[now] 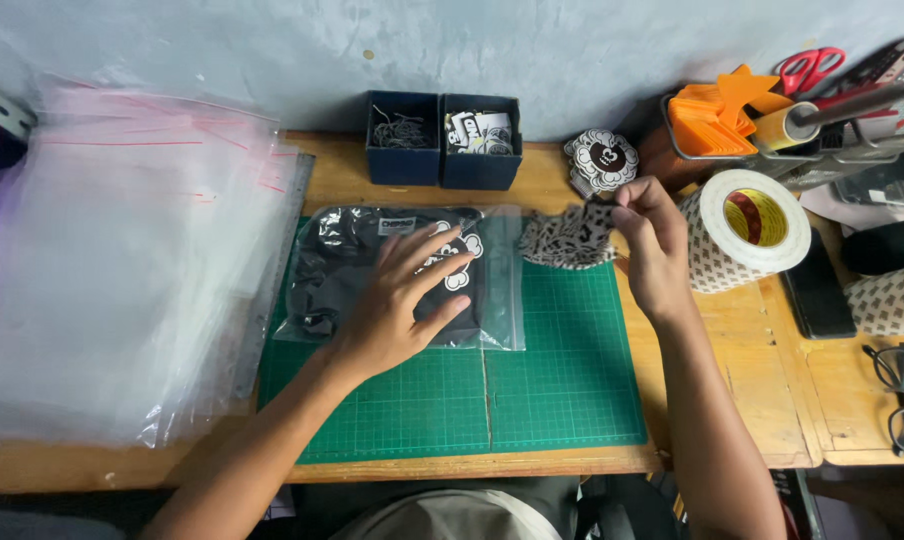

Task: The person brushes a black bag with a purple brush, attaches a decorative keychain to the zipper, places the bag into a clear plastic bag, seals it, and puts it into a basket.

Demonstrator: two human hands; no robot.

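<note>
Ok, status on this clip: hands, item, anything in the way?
Left hand flat on bagged black garment. Right hand pinching patterned tape strip beside the bag's open end. Tape roll just right; cutting mat underneath.

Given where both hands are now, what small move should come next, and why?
Probably bring the right hand with its strip of patterned tape left onto the bagged black garment: the left hand already presses the bag flat, and the tape hangs just beside its open edge.

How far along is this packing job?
Done: a black garment already sits inside a clear bag on the green mat. In hand: the left hand presses it flat; the right hand holds patterned tape. Left: the bag's end looks unsealed.
</note>
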